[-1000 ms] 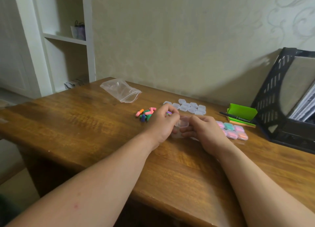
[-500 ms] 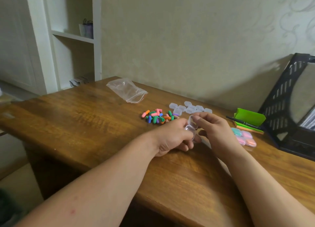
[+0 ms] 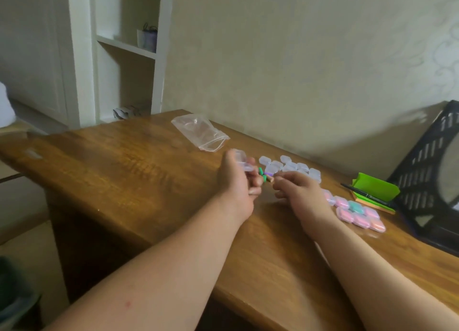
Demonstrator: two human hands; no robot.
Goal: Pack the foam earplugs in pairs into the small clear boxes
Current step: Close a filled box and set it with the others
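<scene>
Left hand grips clear box — right hand beside earplugs.

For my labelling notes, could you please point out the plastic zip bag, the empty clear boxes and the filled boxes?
plastic zip bag (image 3: pixel 201 133), head view, middle of the bag.
empty clear boxes (image 3: pixel 301 167), head view, a box mid-cluster.
filled boxes (image 3: pixel 356 207), head view, the teal one.
</scene>
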